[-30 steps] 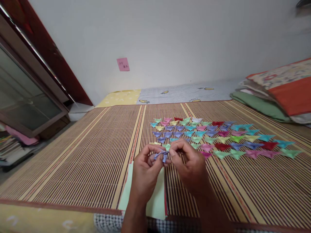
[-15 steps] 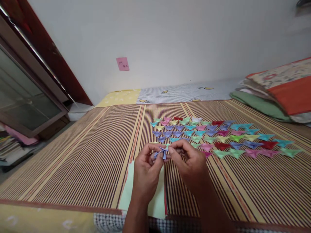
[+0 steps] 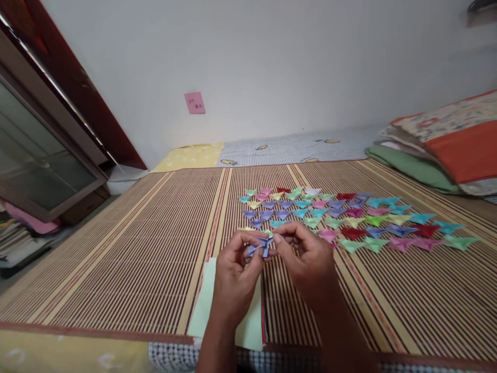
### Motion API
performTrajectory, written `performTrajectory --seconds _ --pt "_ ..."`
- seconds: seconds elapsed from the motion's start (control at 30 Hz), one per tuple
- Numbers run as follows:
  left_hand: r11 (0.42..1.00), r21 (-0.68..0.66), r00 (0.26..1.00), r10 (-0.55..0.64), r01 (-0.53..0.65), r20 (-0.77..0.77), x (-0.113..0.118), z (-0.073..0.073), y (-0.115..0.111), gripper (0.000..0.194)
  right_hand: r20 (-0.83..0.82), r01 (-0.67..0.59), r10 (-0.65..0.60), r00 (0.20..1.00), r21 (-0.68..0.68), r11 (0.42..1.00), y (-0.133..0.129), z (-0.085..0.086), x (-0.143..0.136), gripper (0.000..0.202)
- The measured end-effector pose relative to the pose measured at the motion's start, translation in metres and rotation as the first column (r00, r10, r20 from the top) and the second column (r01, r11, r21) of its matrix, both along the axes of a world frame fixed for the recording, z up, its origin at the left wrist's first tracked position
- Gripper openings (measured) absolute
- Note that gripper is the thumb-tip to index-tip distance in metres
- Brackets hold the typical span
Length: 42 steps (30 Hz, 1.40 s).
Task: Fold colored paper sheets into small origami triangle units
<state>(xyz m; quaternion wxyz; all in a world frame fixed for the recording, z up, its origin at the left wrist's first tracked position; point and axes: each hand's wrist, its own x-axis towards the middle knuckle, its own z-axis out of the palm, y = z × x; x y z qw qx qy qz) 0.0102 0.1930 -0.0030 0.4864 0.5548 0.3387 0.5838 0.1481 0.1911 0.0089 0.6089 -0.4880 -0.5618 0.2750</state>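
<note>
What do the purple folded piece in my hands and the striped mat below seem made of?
The purple folded piece looks like thin, matte paper, judging by its crisp creases. The striped mat may be bamboo or plastic slats, fairly matte, given its narrow parallel strips.

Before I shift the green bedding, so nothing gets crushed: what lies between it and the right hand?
In the head view, folded papers on the mat lie between the right hand and bedding.

Origami (image 3: pixel 354 223) in rows on a mat (image 3: pixel 135 248)
Sheets (image 3: pixel 202 305) lie at its near edge, beneath the left hand (image 3: pixel 236 274); the rows stretch ahead and right. Bedding (image 3: pixel 473 155) far right, wall (image 3: pixel 272 67) behind.
</note>
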Motion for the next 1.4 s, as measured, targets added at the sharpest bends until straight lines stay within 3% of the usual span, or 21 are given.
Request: performTrajectory --seconds 0.23,0.4,0.57,0.8,1.13,1.4 --pt "0.992 0.088 0.988 0.097 -0.087 -0.117 0.002 0.002 -0.002 0.007 0.139 -0.061 0.066 0.988 -0.043 0.997 -0.001 0.004 0.002 0.005" --pt "0.98 0.136 0.97 0.167 -0.144 -0.179 0.006 0.003 -0.002 0.009 0.144 -0.051 0.056 0.988 -0.039 0.998 -0.005 0.011 -0.003 0.008" --pt "0.99 0.076 0.991 0.123 -0.118 -0.06 0.008 0.001 -0.003 0.006 0.154 -0.044 0.048 0.987 -0.029 0.999 -0.003 0.008 -0.002 0.01" --pt "0.994 0.075 0.993 0.088 -0.082 -0.08 0.007 0.006 -0.005 0.004 0.16 -0.032 0.031 0.987 0.008 0.999 -0.004 0.009 -0.001 0.012" --pt "0.988 0.114 0.977 0.12 -0.101 -0.179 0.01 0.005 -0.005 0.01 0.108 0.035 -0.031 0.994 -0.031 0.999 -0.003 0.008 0.001 0.014" --pt "0.97 0.236 0.929 0.135 -0.053 -0.345 0.012 0.009 -0.007 0.021 0.098 0.115 -0.11 0.989 -0.052 0.992 -0.003 0.004 0.005 0.012"
